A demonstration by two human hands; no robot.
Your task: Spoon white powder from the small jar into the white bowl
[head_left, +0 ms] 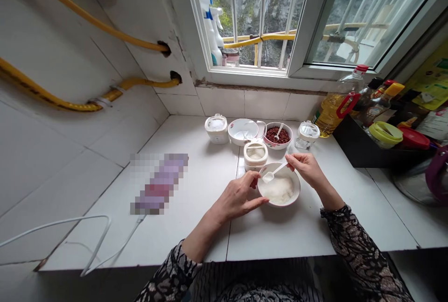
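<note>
A white bowl (296, 193) with white granules in it stands on the counter in front of me. My left hand (240, 194) grips its left rim, thumb low and fingertips higher up. Pinched in my right hand (304, 166) is the handle of a small white plastic spoon (269, 177). The spoon's scoop is over the bowl, near its upper left inside. Right behind the bowl stands a square white-lidded jar (255, 156). A bowl of dark red beans (277, 134) with another small white spoon (279, 130) in it is farther back.
At the back are a lidded white jar (216, 129), an empty-looking bowl (241, 132) and a clear jar (307, 135). An oil bottle (332, 106) and a black rack (353, 138) of condiments stand right. A blurred-out device (161, 185) with a white cable (124, 243) lies left.
</note>
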